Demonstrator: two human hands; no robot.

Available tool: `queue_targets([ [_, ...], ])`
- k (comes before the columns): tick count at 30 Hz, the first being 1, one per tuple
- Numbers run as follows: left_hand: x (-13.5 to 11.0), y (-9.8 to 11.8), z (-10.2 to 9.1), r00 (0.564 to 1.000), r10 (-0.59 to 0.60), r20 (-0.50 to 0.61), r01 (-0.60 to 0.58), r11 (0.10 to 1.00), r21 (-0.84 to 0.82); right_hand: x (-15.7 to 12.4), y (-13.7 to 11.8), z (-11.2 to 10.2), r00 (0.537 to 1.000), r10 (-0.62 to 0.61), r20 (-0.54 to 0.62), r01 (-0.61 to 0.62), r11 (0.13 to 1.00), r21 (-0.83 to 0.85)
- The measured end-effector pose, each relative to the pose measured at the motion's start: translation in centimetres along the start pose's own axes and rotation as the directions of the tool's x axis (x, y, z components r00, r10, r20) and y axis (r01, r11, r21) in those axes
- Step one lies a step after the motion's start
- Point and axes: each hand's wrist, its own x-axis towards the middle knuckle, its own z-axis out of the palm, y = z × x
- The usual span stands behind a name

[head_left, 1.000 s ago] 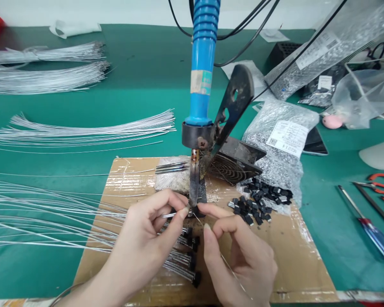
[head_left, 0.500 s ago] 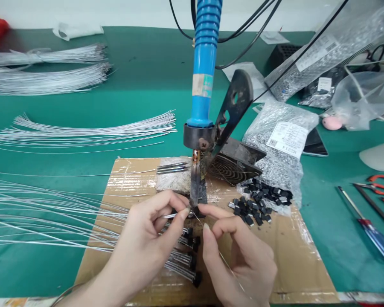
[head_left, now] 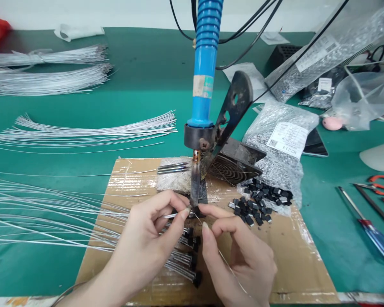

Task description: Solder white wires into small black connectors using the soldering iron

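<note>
A blue-handled soldering iron (head_left: 205, 100) is clamped tip-down in a black bracket (head_left: 232, 108). Just left of its tip (head_left: 195, 187), my left hand (head_left: 153, 230) pinches a white wire (head_left: 170, 216); the wire's end is hidden by the fingertips and the tip. On the other side, my right hand (head_left: 243, 256) holds a thin strand of solder wire (head_left: 225, 262), which runs from the palm between thumb and fingers up to the tip. Under my left hand lie several wires with black connectors (head_left: 192, 259) at their ends.
Loose black connectors (head_left: 252, 209) lie right of my hands, beside a small fan (head_left: 237, 164) and a bubble-wrap bag (head_left: 275, 140). White wire bundles (head_left: 92, 125) spread over the green mat at left. A screwdriver (head_left: 371, 232) and red-handled pliers (head_left: 382, 183) are far right.
Both hands stay almost still at the iron's tip. The solder strand bends slightly differently near my right thumb.
</note>
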Motion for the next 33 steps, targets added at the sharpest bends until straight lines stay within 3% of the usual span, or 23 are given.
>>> queue_targets([
  [33, -0.24, -0.42, 0.07, 0.999, 0.041, -0.002, -0.041, 0.998, 0.040, -0.10, 0.12, 0.17, 1.000, -0.009, -0.012, 0.010, 1.000, 0.027],
])
